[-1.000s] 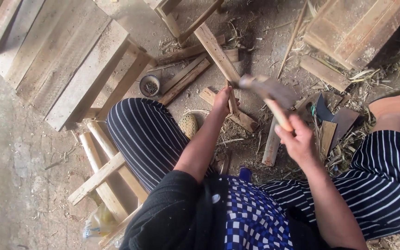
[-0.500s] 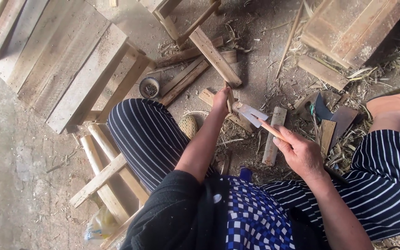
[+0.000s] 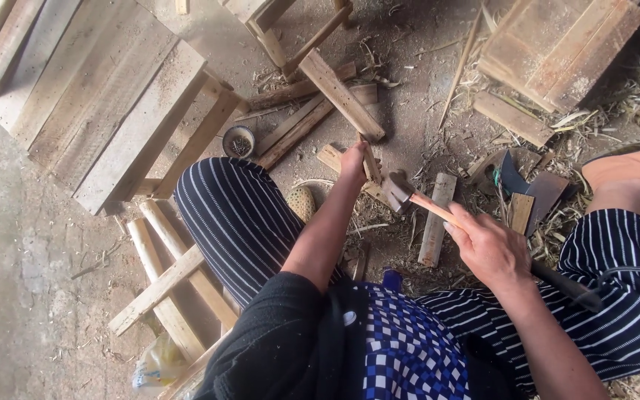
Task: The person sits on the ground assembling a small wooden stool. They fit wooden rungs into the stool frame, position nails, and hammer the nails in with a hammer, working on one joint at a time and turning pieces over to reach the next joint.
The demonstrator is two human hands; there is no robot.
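Observation:
My right hand grips the wooden handle of a hammer, whose metal head sits low beside a small wooden stick. My left hand holds that stick upright on the dirt floor, over a short flat wood piece. Both arms reach forward between my knees in striped trousers. The hammer head is just right of the stick, touching or nearly touching it.
A wooden bench top lies at the upper left, a slatted crate at the upper right. Loose planks, a small tin of nails, a short plank, a cleaver blade and shavings surround the spot.
The hammer came down from a raised position to the level of the stick. My left hand stayed on the stick.

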